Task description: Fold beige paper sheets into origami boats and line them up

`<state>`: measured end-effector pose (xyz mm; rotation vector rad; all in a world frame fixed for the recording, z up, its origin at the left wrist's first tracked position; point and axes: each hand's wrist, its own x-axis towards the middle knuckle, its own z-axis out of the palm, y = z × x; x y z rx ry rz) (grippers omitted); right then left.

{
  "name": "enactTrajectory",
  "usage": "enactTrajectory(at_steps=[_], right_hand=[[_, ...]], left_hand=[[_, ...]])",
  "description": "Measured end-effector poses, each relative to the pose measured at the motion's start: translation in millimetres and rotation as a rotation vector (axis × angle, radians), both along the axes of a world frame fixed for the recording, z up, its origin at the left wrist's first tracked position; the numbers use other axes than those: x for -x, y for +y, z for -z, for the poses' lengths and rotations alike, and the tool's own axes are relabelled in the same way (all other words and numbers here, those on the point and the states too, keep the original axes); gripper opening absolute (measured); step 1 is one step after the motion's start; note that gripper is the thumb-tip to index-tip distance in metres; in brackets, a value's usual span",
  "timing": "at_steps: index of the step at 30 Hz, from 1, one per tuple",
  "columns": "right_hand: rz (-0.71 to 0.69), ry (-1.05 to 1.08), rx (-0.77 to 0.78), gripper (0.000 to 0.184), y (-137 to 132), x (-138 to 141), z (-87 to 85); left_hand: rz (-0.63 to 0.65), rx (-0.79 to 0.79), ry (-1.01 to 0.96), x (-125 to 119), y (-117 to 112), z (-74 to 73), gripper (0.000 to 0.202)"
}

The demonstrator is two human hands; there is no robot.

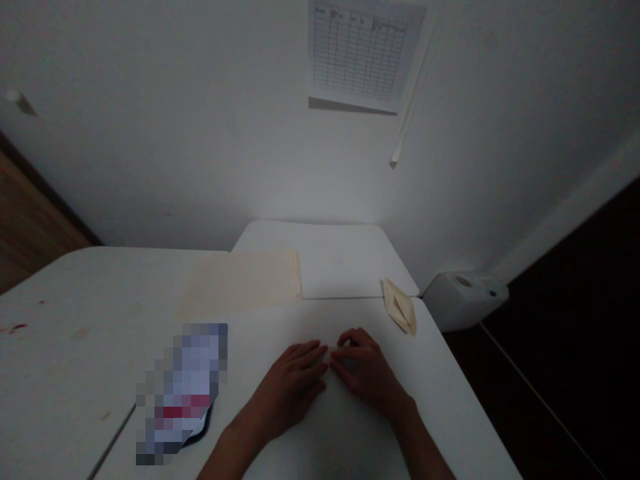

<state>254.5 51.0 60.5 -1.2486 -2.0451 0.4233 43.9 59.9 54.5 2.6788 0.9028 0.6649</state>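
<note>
Both my hands rest on the white table (100, 347) near its front right part. My left hand (293, 383) lies with its fingers stretched forward and pressed flat. My right hand (363, 367) lies beside it, its fingertips meeting those of the left at a pale sheet of paper (330, 400) that barely shows against the table. The fingers of the right hand are slightly curled on the paper. A folded cream paper boat (400, 307) lies beyond my right hand, near the table's right edge.
A cream sheet (245, 280) lies flat at the back of the table. A blurred-out flat object (183, 387) sits left of my left hand. A printed chart (363, 53) hangs on the wall. A white canister (465, 297) stands on the dark floor at right.
</note>
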Motion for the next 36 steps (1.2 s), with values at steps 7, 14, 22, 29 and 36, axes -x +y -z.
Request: enactTrajectory(at_steps=[7,14,22,29,36], right_hand=[[0.015,-0.016,-0.012,0.011,2,1,3.8],[0.051,-0.063,-0.025,0.013,1,3,3.5],[0.077,-0.122,-0.043,0.018,0,4,3.7],[0.084,-0.218,-0.030,0.024,-3,8,-2.6],[0.197,-0.358,0.003,0.027,-11,17,1.0]], left_hand=[[-0.009,0.001,-0.046,0,0,-1.1,0.029],[-0.018,-0.011,-0.046,1,-1,2.0,0.028],[-0.036,0.000,0.016,2,-1,4.3,0.026],[-0.029,0.010,0.032,1,-2,0.8,0.023],[-0.045,0.049,0.058,0,-3,-2.8,0.022]])
